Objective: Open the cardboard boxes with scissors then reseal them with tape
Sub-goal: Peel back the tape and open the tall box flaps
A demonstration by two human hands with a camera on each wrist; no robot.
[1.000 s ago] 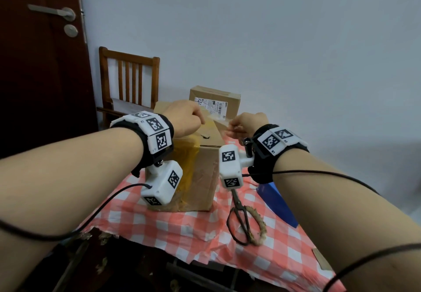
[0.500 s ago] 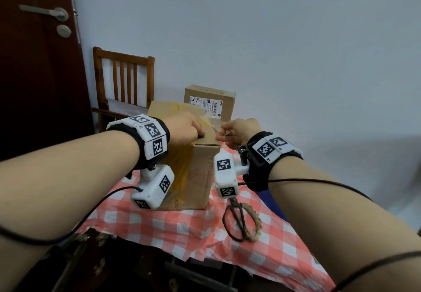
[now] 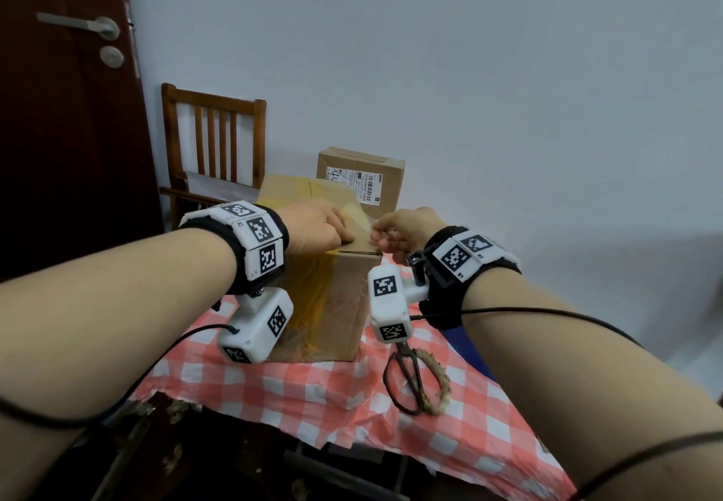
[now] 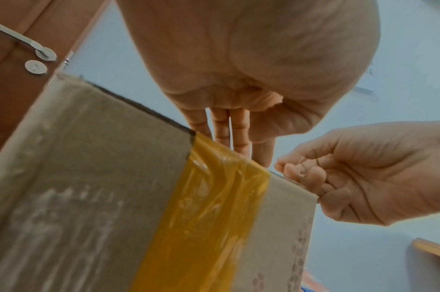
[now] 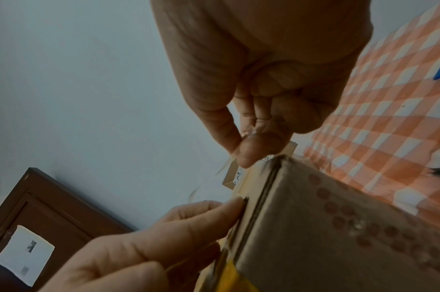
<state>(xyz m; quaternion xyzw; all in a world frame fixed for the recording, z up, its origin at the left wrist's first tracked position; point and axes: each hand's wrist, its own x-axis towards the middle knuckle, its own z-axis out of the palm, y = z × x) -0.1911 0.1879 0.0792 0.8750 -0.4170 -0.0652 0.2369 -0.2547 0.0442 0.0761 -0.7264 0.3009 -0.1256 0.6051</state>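
We press our left hand [image 3: 317, 231] flat on the near box [image 3: 332, 297] and pinch clear tape [image 5: 222, 168] with our right hand [image 3: 403, 236] — resealing seems underway, scissors [image 3: 410, 379] lie right, the far box [image 3: 362, 178] waits.

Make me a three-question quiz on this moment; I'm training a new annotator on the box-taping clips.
1. True or false: the scissors lie on the tablecloth, in neither hand.
2. What does the right hand pinch? A) clear tape B) scissors C) chair
3. Fill in: the left hand rests on top of the big ___.

Key: 1 true; 2 A; 3 box. The yellow tape already runs down the big box's side; a small box stands behind.
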